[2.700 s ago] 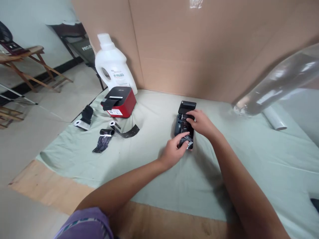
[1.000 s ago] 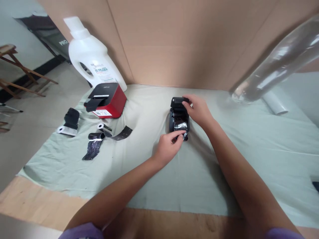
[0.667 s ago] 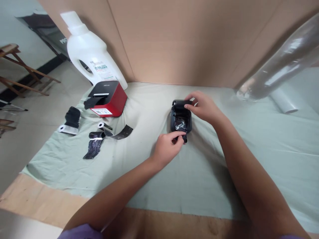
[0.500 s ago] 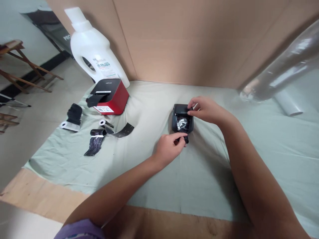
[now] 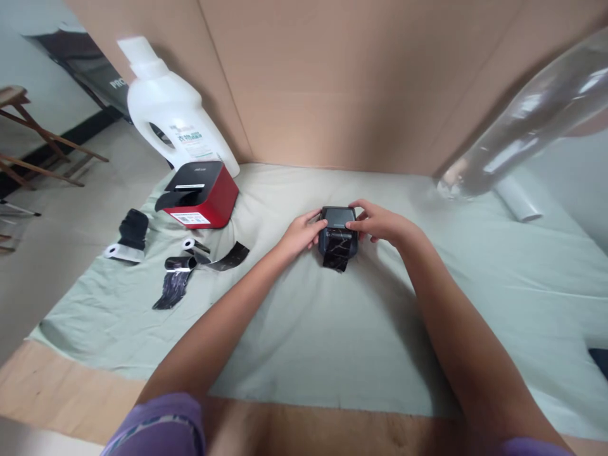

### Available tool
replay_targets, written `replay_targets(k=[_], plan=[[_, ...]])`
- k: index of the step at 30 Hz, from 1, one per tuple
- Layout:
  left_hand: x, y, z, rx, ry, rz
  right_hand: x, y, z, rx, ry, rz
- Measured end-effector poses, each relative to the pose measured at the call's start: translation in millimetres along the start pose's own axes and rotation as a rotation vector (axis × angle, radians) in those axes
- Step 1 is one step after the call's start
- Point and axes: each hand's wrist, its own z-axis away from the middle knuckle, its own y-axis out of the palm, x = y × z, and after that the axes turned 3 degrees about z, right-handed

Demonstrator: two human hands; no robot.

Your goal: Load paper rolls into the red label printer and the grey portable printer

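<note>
A small black portable printer (image 5: 337,217) sits on the pale green cloth, its lid down. Out of its near side a strip of glossy black paper (image 5: 338,250) hangs onto the cloth. My left hand (image 5: 303,233) grips the printer's left side, thumb on the lid's corner and fingers against the side. On the opposite side my right hand (image 5: 377,221) holds it the same way, thumb on the lid's near right corner, index finger at the far edge. The fingertips of both hands are partly hidden beside the printer.
To the left stands a red and black printer (image 5: 223,196) before a white detergent bottle (image 5: 164,104). Rolls with black paper strips (image 5: 132,231) lie near it. A cardboard wall (image 5: 332,82) rises behind. At right are a clear plastic-wrapped roll (image 5: 513,145) and a grey tube (image 5: 520,199).
My left hand has let go of the paper strip and moved up to the printer's left side. The lid now looks lower and flatter. The view has shifted slightly.
</note>
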Motion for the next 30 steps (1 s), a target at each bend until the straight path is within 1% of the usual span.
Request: replay_targets(k=[2,4,6,8,9,11,12,14,16,18,21,23,26,28,30], plan=[[-1,-3.2,-10,0.092,-0.070,0.023,-4,3,-1,-0.012,-0.004,-0.071],[-1,-4.5,-11,0.135,-0.103,0.021,-10,7,-3,-0.026,-0.023,-0.167],[2,-4.9,-10,0.161,-0.107,-0.007,-19,15,-4,-0.079,-0.042,-0.258],[4,-4.5,-8,0.190,-0.095,-0.037,-30,27,1,-0.161,-0.081,-0.332],[5,-3.5,-7,0.205,-0.087,-0.044,-36,34,7,-0.192,-0.135,-0.358],[4,1.4,-6,0.217,-0.075,-0.050,-51,50,21,-0.220,-0.306,-0.388],[3,6.0,-6,0.213,-0.072,-0.055,-59,56,29,-0.221,-0.403,-0.391],[-4,20.5,-5,0.202,-0.063,-0.071,-76,63,44,-0.232,-0.512,-0.406],[-14,44.0,-7,0.212,-0.032,-0.074,-95,56,55,-0.270,-0.510,-0.457],[-27,77.5,-14,0.249,0.014,-0.052,-119,35,60,-0.347,-0.473,-0.532],[-49,142.7,-34,0.326,0.063,-0.009,-161,-11,60,-0.556,-0.372,-0.649],[-63,190.0,-51,0.370,0.057,0.004,-189,-43,57,-0.702,-0.286,-0.701],[-78,254.2,-75,0.436,0.053,0.005,-224,-79,55,-0.904,-0.188,-0.749],[-83,287.1,-86,0.464,0.064,-0.008,-242,-94,56,-1.008,-0.160,-0.776],[-82,310.2,-92,0.477,0.071,-0.027,-255,-101,57,-1.075,-0.152,-0.777]])
